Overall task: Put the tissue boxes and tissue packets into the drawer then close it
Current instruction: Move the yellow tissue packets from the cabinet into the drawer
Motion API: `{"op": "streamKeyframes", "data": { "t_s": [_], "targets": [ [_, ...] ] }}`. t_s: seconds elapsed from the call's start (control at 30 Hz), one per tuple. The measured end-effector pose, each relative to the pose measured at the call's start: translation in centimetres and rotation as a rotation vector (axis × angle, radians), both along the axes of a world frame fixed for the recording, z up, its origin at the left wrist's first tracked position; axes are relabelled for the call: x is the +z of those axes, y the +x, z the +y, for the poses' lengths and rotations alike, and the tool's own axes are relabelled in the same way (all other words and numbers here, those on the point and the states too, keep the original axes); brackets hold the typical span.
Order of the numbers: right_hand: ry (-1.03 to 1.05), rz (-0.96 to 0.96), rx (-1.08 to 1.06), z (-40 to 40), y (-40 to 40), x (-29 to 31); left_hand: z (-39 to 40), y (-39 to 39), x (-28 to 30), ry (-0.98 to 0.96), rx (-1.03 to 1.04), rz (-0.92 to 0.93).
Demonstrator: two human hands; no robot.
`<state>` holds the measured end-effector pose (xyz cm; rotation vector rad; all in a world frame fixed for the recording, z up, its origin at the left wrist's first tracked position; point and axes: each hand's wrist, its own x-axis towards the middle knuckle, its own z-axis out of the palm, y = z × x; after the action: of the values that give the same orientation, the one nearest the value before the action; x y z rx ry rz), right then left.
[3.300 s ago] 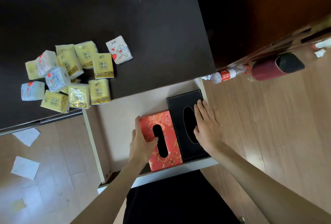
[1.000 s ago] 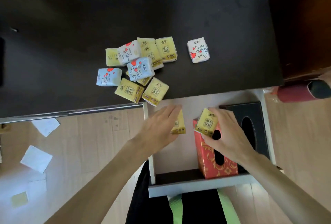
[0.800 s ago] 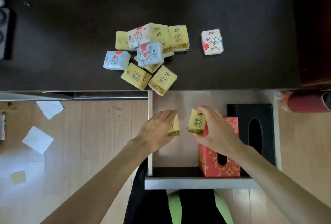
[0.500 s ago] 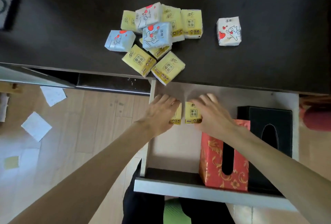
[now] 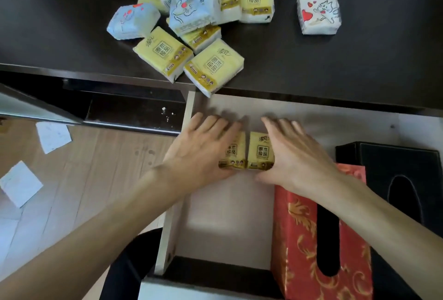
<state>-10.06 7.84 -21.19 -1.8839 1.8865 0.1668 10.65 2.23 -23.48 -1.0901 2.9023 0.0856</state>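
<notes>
The pale drawer [image 5: 230,215] is pulled out below the dark desk. A red patterned tissue box [image 5: 302,239] and a black tissue box [image 5: 388,163] stand along its right side. Near the drawer's back, my left hand [image 5: 201,151] grips one yellow tissue packet [image 5: 236,151] and my right hand [image 5: 294,155] grips a second yellow packet [image 5: 261,151]; the two packets touch side by side on the drawer floor. A pile of several yellow and blue packets [image 5: 191,21] lies on the desk, one yellow packet [image 5: 213,67] overhanging the edge. A white cat-print packet [image 5: 318,10] sits apart to the right.
The dark desk [image 5: 60,24] fills the top of the view. Left of the drawer is a dark open shelf [image 5: 131,112] over wooden floor, where white paper scraps [image 5: 52,135] lie. My dark-clothed lap [image 5: 124,268] is just below the drawer front.
Both hands carried their yellow packets from above the drawer down to its back part and brought them together side by side. The view has tilted closer to the drawer.
</notes>
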Motion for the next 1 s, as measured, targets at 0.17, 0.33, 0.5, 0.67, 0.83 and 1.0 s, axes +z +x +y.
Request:
{"op": "streamKeyframes", "data": {
  "t_s": [0.17,0.33,0.5,0.67,0.83,1.0],
  "targets": [
    [0.025,0.012,0.046,0.1,-0.1,-0.2,0.2,0.1,-0.1,-0.05,-0.013,-0.026],
    [-0.055,0.114,0.114,0.0,0.0,-0.8,0.3,0.3,-1.0,-0.155,-0.056,-0.059],
    [-0.194,0.09,0.072,0.0,0.2,-1.2,1.0,0.4,-1.0,-0.176,-0.029,-0.074],
    [-0.138,0.066,0.019,0.5,0.5,-0.4,1.9,-0.2,0.0,-0.062,0.012,-0.095],
    [-0.116,0.029,0.031,0.1,0.7,0.2,1.2,-0.3,0.3,-0.052,0.005,-0.066],
    [-0.104,0.028,0.037,0.3,0.8,0.1,1.4,-0.5,0.6,-0.028,0.008,-0.075]
  ]
}}
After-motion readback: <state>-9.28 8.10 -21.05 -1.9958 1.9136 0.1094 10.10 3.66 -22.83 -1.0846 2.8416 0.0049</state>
